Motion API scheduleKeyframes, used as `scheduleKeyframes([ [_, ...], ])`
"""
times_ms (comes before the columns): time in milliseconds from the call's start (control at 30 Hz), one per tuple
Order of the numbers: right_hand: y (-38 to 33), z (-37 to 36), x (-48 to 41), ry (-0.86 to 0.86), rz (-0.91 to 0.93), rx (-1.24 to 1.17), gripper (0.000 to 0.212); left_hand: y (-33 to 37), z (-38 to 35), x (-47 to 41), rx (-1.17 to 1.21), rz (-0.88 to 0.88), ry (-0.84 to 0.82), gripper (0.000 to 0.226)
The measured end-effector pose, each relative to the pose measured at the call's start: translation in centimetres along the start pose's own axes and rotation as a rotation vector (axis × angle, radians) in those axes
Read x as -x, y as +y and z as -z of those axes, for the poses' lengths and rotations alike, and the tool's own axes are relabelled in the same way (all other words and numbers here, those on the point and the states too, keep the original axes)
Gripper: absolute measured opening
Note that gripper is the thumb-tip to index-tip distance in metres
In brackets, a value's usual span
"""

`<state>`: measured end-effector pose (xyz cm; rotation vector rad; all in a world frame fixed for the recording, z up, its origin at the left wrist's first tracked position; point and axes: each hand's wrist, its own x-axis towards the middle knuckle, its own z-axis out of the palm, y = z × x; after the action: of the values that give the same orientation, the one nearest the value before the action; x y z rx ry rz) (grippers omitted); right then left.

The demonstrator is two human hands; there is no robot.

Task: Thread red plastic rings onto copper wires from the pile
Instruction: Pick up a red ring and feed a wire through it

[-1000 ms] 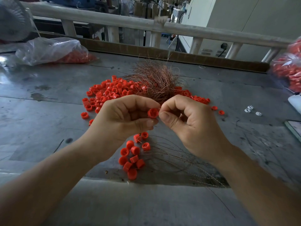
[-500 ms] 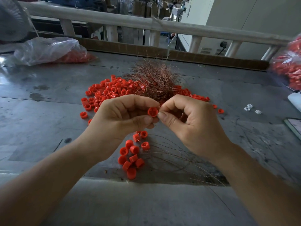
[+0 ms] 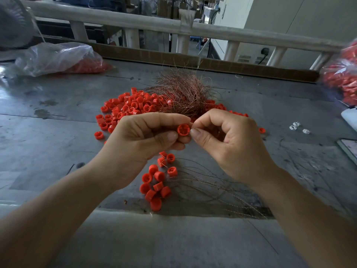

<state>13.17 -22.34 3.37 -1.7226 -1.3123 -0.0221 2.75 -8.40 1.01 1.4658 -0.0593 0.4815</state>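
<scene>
Left hand still pinches red ring; right hand still pinched beside it, grasp unclear.

We find no writing, label, brand or number that we can read. The flat panel far right of the red ring pinched in the left hand is too blurred.

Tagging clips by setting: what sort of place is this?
Probably a small factory or workshop: a worn metal workbench, a bulk pile of red rings, a copper wire bundle, bagged stock.
</scene>
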Motion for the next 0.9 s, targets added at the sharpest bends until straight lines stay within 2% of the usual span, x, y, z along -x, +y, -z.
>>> scheduleKeyframes([
  [667, -0.01, 0.12, -0.04, -0.026, -0.046, -0.012, 0.007, 0.22, -0.01, -0.01, 0.019, -0.018, -0.005, 0.027],
  [900, -0.02, 0.42, -0.09, -0.057, -0.105, -0.084, 0.024, 0.33, -0.1, -0.04, 0.047, -0.01, 0.033, 0.028],
])
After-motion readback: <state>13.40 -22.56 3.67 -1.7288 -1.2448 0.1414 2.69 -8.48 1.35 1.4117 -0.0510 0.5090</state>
